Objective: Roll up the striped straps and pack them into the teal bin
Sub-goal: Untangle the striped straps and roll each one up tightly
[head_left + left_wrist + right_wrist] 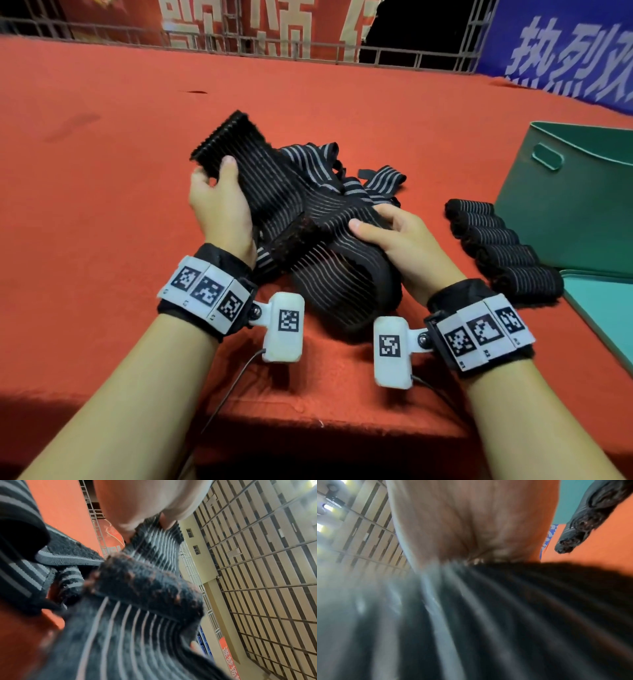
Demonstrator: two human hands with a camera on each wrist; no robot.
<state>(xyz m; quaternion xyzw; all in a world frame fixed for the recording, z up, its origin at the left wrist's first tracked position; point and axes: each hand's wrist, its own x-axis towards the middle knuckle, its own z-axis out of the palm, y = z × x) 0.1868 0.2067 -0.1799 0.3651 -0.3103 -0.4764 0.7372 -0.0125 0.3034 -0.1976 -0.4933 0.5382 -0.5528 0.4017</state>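
Red-carpeted platform (102, 178) under banners. Left hand (219, 202) grips fuzzy black end of unrolled strap (274, 192); right hand (400, 240) pinches its other part, near front edge. Strap black, thin pale stripes, stretchy. Five rolled straps (500, 246) lie beside teal bin (565, 205) at right edge.

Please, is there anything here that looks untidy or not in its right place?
Yes. Five rolled straps lie in a row on the red cloth beside the teal bin, not inside it. Behind the hands, loose straps lie tangled in a heap.
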